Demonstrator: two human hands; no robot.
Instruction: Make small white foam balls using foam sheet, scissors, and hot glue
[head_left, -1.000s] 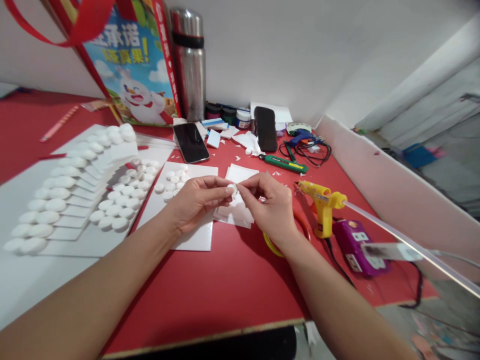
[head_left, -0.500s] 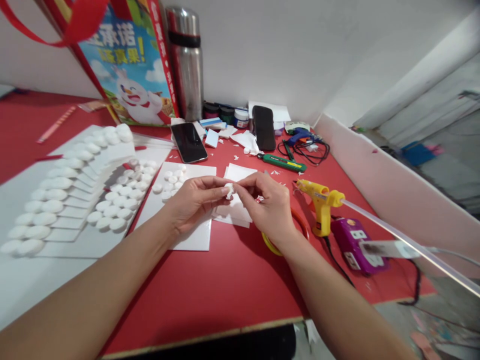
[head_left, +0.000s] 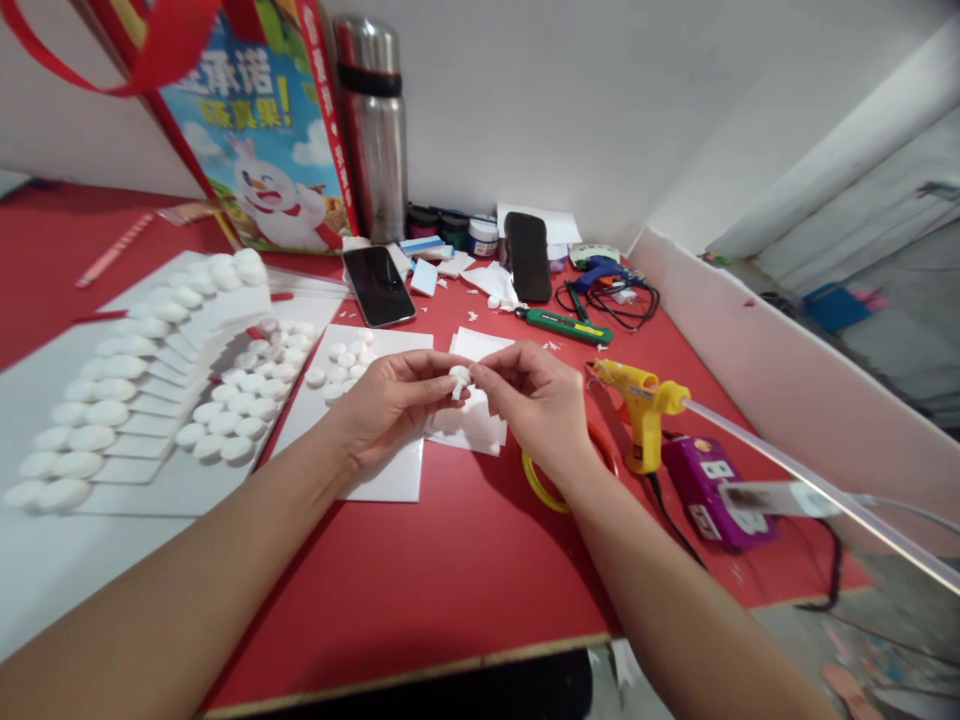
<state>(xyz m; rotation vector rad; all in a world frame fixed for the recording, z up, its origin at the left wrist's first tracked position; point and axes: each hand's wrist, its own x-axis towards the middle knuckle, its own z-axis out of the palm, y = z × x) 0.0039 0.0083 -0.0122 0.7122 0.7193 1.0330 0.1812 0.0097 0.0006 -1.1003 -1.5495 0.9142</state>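
Note:
My left hand and my right hand meet above the red table, both pinching one small white foam piece between their fingertips. Under them lie white foam sheets with a jagged cut edge. To the left, a white board carries a few small white foam discs. Further left, several more discs and larger ovals are laid out in rows on white sheets.
A yellow glue gun stands right of my right hand, beside a purple power strip. A green utility knife, two phones, a steel flask, paint jars and a printed bag lie behind. A yellow-red ring sits under my right wrist.
Both hands stay pinched on the small foam piece. My right fingers have shifted slightly left and up around it, turning it a little.

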